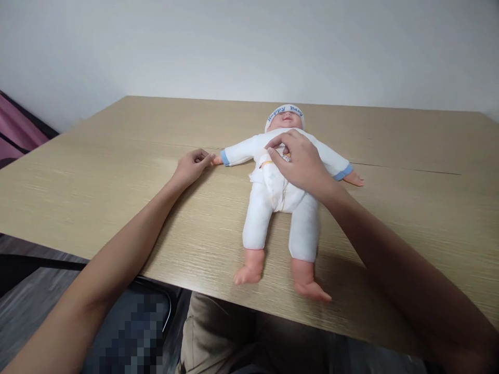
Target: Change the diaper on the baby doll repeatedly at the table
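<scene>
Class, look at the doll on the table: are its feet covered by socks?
No, the doll shows bare feet below its white trouser legs.

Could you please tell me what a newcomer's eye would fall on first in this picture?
Probably the doll, lying on its back on the table with its feet toward the near edge. Next come the diaper around its middle, with the right hand over its upper part, and the left hand at one of the doll's outstretched hands. The blue-lettered cap at the doll's far end also stands out.
</scene>
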